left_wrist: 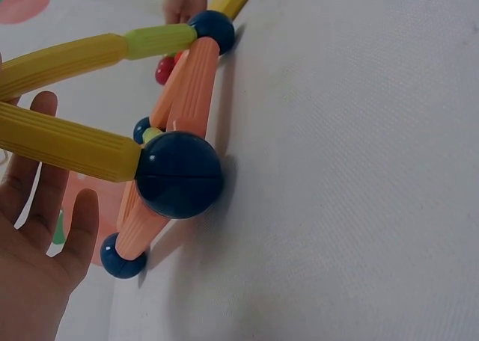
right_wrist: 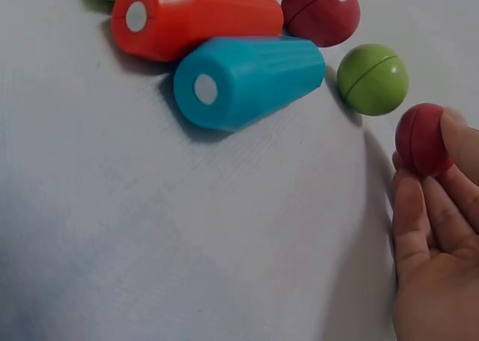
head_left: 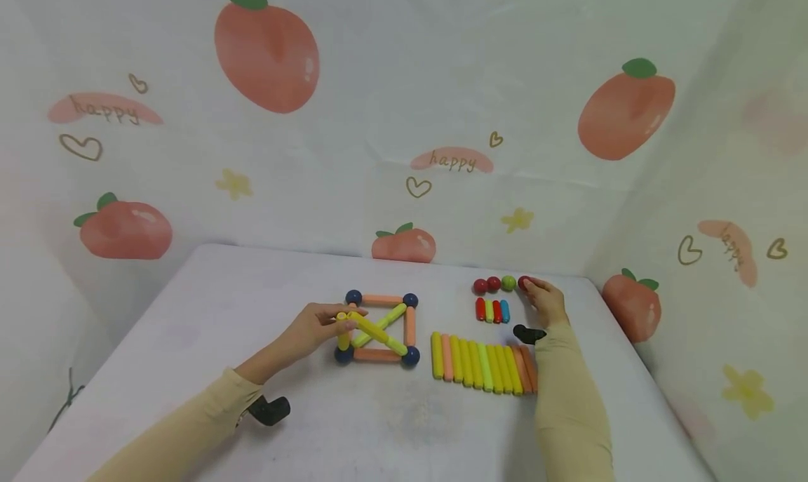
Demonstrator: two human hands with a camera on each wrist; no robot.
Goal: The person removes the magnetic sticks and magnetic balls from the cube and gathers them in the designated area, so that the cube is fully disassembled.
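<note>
My left hand point(head_left: 320, 325) pinches the upper ends of yellow magnetic rods point(head_left: 369, 327) that meet above a square frame. One yellow rod point(left_wrist: 75, 143) rises from a front corner; the other continues into a light green rod point(left_wrist: 161, 41) leaning from another corner. The frame has orange rods point(head_left: 377, 355) for sides and dark blue balls point(left_wrist: 179, 175) at its corners, with light green rods point(head_left: 396, 313) across its inside. At the right back, my right hand point(head_left: 546, 301) holds a red ball point(right_wrist: 423, 140) between thumb and fingers, beside a green ball point(right_wrist: 372, 79).
Two more red balls point(head_left: 493, 283) continue the back row. In front of them lie short red, green and blue rods point(head_left: 505, 311). A row of long yellow, orange and green rods point(head_left: 475, 364) spans the table right of the frame, partly under the right sleeve point(head_left: 571, 405).
</note>
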